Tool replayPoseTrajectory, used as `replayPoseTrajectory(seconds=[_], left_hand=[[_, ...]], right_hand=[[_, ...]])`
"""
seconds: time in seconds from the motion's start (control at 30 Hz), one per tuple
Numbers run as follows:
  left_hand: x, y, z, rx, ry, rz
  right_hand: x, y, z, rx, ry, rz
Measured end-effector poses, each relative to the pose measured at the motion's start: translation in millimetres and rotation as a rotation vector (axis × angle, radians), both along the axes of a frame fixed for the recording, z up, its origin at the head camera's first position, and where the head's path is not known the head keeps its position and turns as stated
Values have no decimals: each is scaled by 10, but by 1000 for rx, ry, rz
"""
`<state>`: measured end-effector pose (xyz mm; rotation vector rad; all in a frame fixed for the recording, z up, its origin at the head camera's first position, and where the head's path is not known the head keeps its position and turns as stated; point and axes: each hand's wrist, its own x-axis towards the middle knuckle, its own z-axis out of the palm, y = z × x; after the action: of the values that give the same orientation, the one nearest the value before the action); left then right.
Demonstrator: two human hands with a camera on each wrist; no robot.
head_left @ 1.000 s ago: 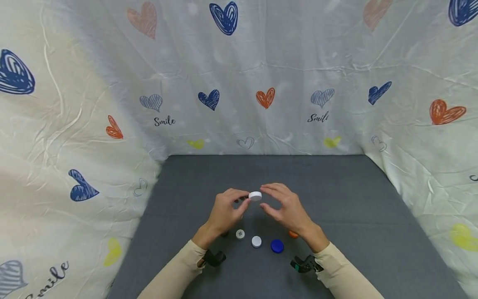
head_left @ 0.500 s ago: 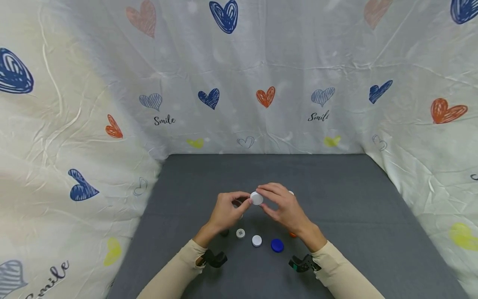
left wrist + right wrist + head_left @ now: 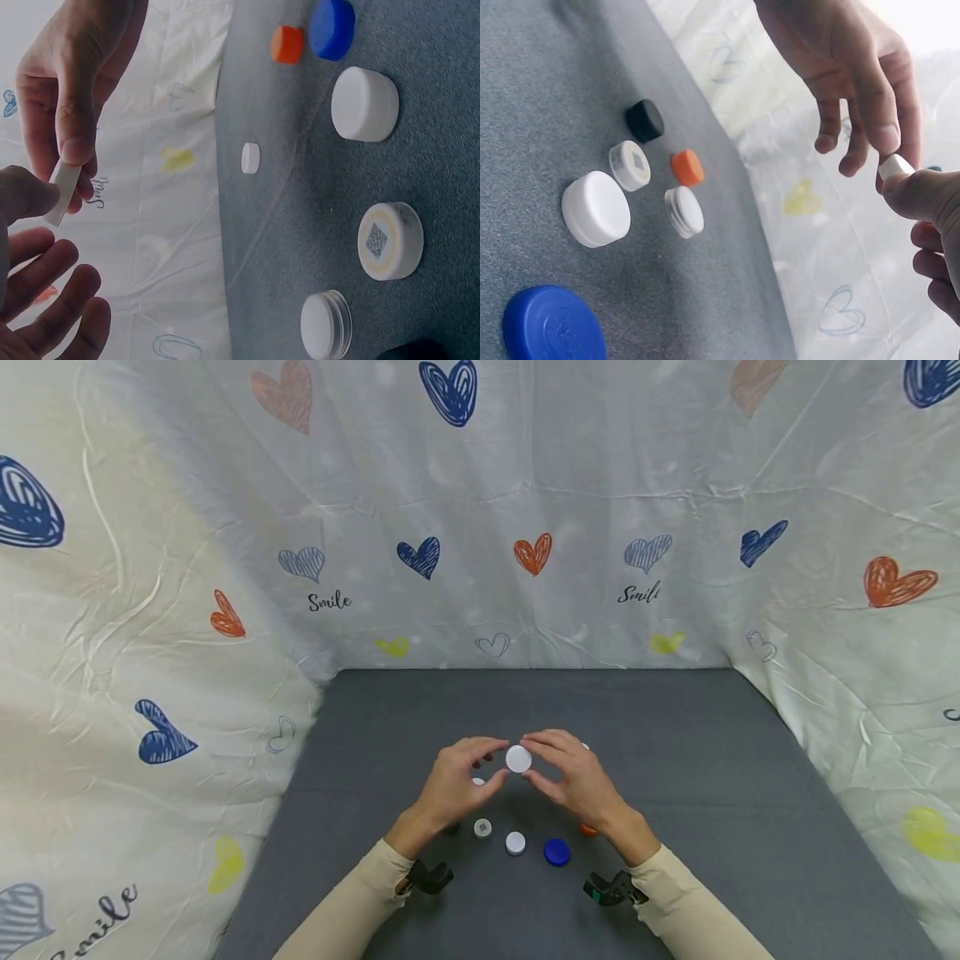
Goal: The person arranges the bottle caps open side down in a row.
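Note:
A white bottle cap is held up above the table between both hands, its flat round face turned toward the head view. My left hand holds its left edge with thumb and forefinger, the other fingers apart from it. On the opposite edge, my right hand pinches the same cap with its thumb and fingers. The left wrist view shows this cap edge-on, and the thumbs hide part of it. In the right wrist view the right thumb covers part of the cap.
Several loose caps lie on the grey table: a white one, a marked white one, a blue one, an orange one and a black one. A heart-patterned cloth rises behind.
The held cap has tilted from nearly edge-on to face the head view and shifted slightly right. My right fingers have come onto its edge; my left thumb and forefinger have spread wider.

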<state>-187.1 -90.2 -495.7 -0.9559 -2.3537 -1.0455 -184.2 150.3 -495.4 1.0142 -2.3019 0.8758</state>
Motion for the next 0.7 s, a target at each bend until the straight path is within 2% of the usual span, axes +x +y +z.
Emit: replayPoseTrajectory(seconds=[0.17,0.3,0.53,0.7], left_hand=[[1,2,-45,-104,101,18],[16,4,-54,-164,112,38],[7,23,3,-189,118,43],[-38,55,36,-289,162,59]], right_hand=[[13,-4,-29,16,-20,8],[28,-2,-30,35,-35,-1],[22,6,-14,46,-60,-17],[6,7,-29,66,-63,-47]])
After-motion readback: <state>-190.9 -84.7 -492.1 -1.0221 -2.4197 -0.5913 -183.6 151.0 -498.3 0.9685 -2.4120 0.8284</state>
